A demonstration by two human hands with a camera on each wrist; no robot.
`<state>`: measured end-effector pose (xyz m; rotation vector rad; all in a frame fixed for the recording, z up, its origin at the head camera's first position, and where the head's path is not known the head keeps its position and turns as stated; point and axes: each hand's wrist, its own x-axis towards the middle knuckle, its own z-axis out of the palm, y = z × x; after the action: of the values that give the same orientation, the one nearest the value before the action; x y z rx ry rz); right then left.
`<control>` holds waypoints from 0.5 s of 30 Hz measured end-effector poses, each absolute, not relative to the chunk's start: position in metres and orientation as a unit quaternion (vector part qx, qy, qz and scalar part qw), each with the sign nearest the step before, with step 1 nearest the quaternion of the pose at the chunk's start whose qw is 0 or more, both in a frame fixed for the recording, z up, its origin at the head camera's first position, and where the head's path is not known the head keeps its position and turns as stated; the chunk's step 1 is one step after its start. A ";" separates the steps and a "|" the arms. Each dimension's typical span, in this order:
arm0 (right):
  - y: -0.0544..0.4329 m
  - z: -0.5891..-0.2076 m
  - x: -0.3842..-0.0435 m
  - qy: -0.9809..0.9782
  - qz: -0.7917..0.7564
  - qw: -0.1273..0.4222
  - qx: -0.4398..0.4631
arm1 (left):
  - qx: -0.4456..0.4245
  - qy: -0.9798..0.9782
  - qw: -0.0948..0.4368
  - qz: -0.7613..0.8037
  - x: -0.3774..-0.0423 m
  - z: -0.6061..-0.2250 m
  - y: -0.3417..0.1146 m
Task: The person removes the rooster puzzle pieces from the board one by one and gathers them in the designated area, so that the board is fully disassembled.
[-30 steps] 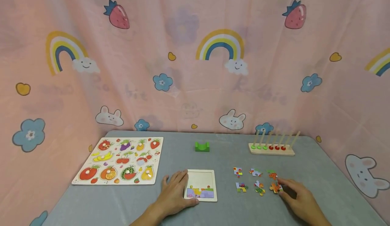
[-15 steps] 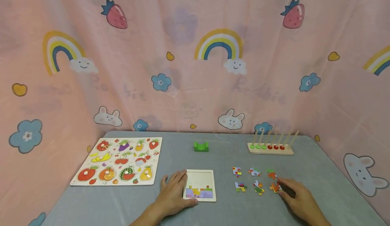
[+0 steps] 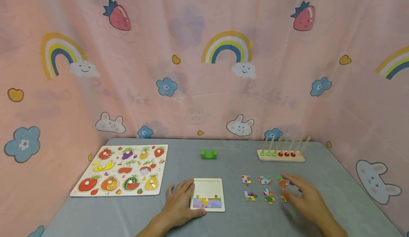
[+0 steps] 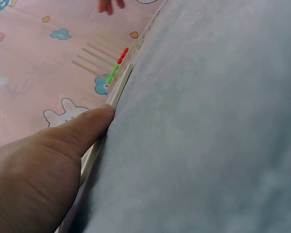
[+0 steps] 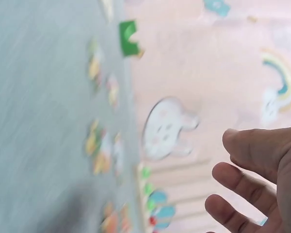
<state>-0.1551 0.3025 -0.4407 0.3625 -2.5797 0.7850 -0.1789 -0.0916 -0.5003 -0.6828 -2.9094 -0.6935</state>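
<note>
Your left hand (image 3: 179, 202) lies flat on the grey table (image 3: 223, 166) with relaxed fingers pressed against the left edge of the small puzzle tray (image 3: 207, 198); the left wrist view shows your thumb (image 4: 87, 128) touching the tray's wooden rim (image 4: 117, 92), so nothing is clasped, only steadied. The tray sits near the front middle of the table, and a strip of fitted pieces fills its lower part. To the right of the tray lie the loose puzzle pieces (image 3: 263, 189) in two short rows, apart from one another. Your right hand (image 3: 306, 201) is over the right end of those rows, fingers spread and loosely extended, holding nothing; the right wrist view shows the fingers (image 5: 233, 179) open in the air above the blurred pieces (image 5: 99, 145). The hand covers part of the rightmost pieces, so you cannot tell exactly how they lie. Behind the tray, a green block (image 3: 209, 154) stands alone. Further right of the tray, behind the loose pieces, is a wooden peg rack (image 3: 281, 152) with green and red beads. Left of the tray lies a fruit puzzle board (image 3: 123, 169), flat and well apart from your left hand. A pink patterned curtain (image 3: 204, 59) closes off the table behind and at the sides.
</note>
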 end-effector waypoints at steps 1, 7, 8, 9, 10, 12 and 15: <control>0.299 -0.436 -0.155 -0.925 0.282 0.215 0.137 | -0.223 -0.948 0.037 -0.226 -0.179 -0.500 -0.091; 0.276 -0.416 -0.150 -0.902 0.300 0.248 0.188 | -0.224 -0.947 0.041 -0.226 -0.178 -0.500 -0.089; 0.272 -0.414 -0.149 -0.894 0.308 0.255 0.202 | -0.225 -0.947 0.042 -0.225 -0.178 -0.500 -0.089; 0.268 -0.412 -0.149 -0.886 0.316 0.262 0.214 | -0.225 -0.947 0.043 -0.226 -0.178 -0.500 -0.090; 0.263 -0.410 -0.149 -0.880 0.325 0.264 0.224 | -0.225 -0.947 0.045 -0.226 -0.178 -0.500 -0.090; 0.255 -0.407 -0.149 -0.868 0.337 0.269 0.245 | -0.226 -0.947 0.048 -0.225 -0.178 -0.500 -0.090; 0.242 -0.403 -0.149 -0.860 0.346 0.266 0.266 | -0.226 -0.946 0.051 -0.226 -0.178 -0.499 -0.091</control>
<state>-0.1490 0.2419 -0.4027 0.7172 -2.3226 0.9339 -0.1775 -0.0911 -0.4995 -0.6879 -2.8807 -0.6866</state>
